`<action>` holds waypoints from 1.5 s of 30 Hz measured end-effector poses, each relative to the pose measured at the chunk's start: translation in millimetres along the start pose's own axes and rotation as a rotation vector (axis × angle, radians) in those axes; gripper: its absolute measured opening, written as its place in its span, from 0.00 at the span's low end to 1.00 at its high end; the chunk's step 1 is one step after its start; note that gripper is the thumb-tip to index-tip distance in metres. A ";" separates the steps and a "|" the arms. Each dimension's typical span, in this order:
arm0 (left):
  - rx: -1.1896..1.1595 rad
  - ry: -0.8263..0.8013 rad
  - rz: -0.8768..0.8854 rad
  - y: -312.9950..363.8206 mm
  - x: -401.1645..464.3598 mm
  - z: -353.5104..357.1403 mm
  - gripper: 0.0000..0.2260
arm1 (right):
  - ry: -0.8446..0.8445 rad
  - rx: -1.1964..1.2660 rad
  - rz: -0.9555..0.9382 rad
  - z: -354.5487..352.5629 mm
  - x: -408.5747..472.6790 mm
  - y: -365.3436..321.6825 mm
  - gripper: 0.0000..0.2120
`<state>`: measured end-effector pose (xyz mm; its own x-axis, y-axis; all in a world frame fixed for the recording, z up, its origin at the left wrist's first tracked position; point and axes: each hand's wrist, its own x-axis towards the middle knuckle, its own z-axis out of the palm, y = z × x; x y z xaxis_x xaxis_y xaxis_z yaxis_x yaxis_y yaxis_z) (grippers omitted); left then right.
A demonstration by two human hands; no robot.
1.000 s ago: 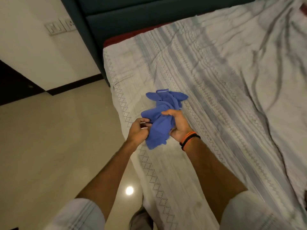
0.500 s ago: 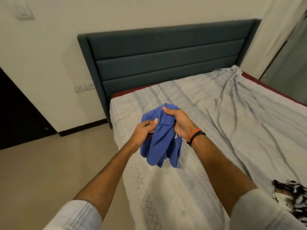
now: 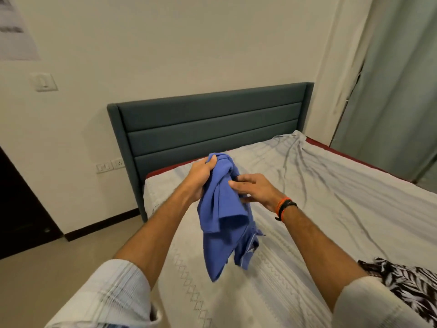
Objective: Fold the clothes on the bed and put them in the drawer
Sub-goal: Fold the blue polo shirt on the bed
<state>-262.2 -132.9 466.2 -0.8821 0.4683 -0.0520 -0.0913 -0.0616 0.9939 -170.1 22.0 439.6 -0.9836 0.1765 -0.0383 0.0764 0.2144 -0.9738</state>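
A crumpled blue garment (image 3: 222,216) hangs in the air above the left side of the bed (image 3: 335,209). My left hand (image 3: 201,177) grips its bunched top, and the rest dangles down below. My right hand (image 3: 256,190), with an orange and a black band at the wrist, is beside the garment at its right. Its fingers are stretched out and their tips touch the cloth. A black-and-white patterned garment (image 3: 409,282) lies on the bed at the lower right, partly behind my right sleeve.
A dark padded headboard (image 3: 212,129) stands against the wall behind the bed. Curtains (image 3: 392,91) hang at the right. A dark doorway (image 3: 16,209) and bare floor (image 3: 47,268) lie to the left. The striped sheet is wrinkled.
The garment has been lifted off the bed and raised. My left hand moved up to grip its top, and my right hand loosened from a grip to stretched fingers. The view tilted up.
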 end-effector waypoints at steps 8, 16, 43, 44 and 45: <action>-0.259 -0.219 -0.081 17.7 10.1 5.1 0.25 | -0.099 -0.014 -0.033 3.6 -13.4 -7.3 0.25; -0.495 -0.387 -0.120 35.8 13.3 -23.9 0.10 | 0.275 -0.287 0.003 48.3 27.1 -5.3 0.28; 0.035 -0.261 -0.118 -11.8 19.7 -39.6 0.20 | 0.450 -0.277 0.036 36.2 22.7 -27.5 0.32; -0.037 -0.263 -0.123 -7.6 18.1 -35.1 0.18 | 0.475 -0.286 0.070 37.4 17.8 -24.7 0.34; -0.114 -0.265 -0.124 -3.4 15.0 -28.2 0.16 | 0.498 -0.301 0.089 35.6 12.7 -21.4 0.35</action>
<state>-288.2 -150.4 459.4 -0.7111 0.6909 -0.1306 -0.2555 -0.0808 0.9634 -190.0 -14.5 451.9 -0.7813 0.6209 0.0636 0.2702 0.4283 -0.8623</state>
